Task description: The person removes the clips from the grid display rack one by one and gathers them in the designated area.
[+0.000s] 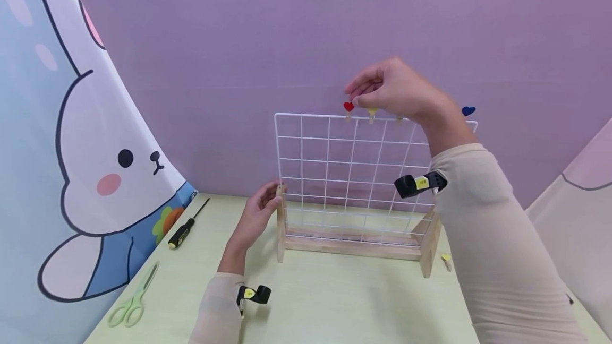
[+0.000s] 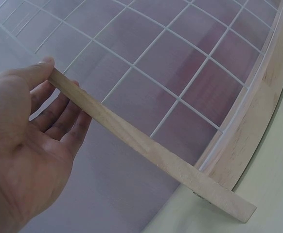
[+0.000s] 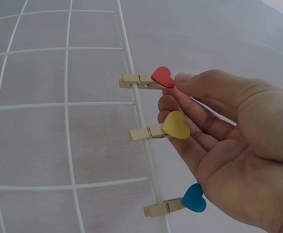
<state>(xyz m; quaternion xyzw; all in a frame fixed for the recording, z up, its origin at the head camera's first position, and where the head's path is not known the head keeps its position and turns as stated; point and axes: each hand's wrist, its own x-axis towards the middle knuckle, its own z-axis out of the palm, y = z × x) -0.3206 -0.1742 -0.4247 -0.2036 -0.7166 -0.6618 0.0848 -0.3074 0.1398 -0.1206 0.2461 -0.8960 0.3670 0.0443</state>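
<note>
A white wire grid panel (image 1: pixel 330 153) stands upright in a wooden stand (image 1: pixel 354 247). My left hand (image 1: pixel 258 211) grips the top of the stand's left upright (image 2: pixel 132 138), thumb on one side and fingers behind. Along the panel's top wire are clipped small wooden clothespins: one with a red heart (image 3: pixel 163 77), one with a yellow heart (image 3: pixel 176 125) and one with a blue heart (image 3: pixel 194 198). At the red-heart clothespin is my right hand (image 3: pixel 243 131), with thumb and index fingertips by its heart end and the other fingers loosely bent.
A dark blue heart (image 1: pixel 468 111) shows at the panel's top right corner. Right of the stand lies a loose yellow-heart clothespin (image 1: pixel 447 262). On the table's left side are a screwdriver (image 1: pixel 181 232) and green-handled scissors (image 1: pixel 129 309). A purple cloth (image 1: pixel 215 68) hangs behind.
</note>
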